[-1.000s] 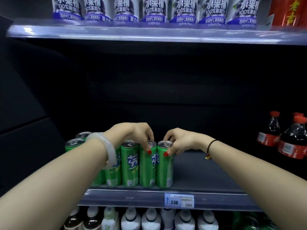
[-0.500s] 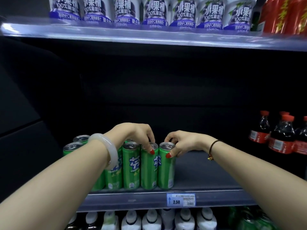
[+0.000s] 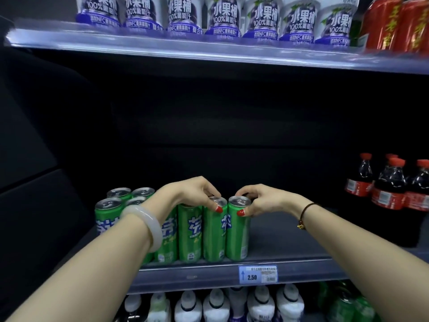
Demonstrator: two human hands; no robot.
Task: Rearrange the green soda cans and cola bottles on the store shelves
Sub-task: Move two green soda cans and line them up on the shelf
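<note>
While each of the hands is clamped on a can top, the job reads as squaring up the front row of green cans at the left-centre of the shelf. The right hand pinches the end can at its rim, thumb on the front wall and fingers curled over the lid. The left hand grips the neighbouring can the same way. Both cans stand upright, side by side and touching or very nearly so, just behind the shelf lip above the price tag.

To do it well, I would slide rather than lift. A high rim grip tips a tall thin can easily, so press down lightly and move slowly. Twist each can until its label faces out like those to the left, and bring the fronts into one line with the lip. Mind the left forearm, which crosses in front of the cans at the left. The cola bottles stand well apart at the right end, with bare shelf between, so there is room to work.
</note>
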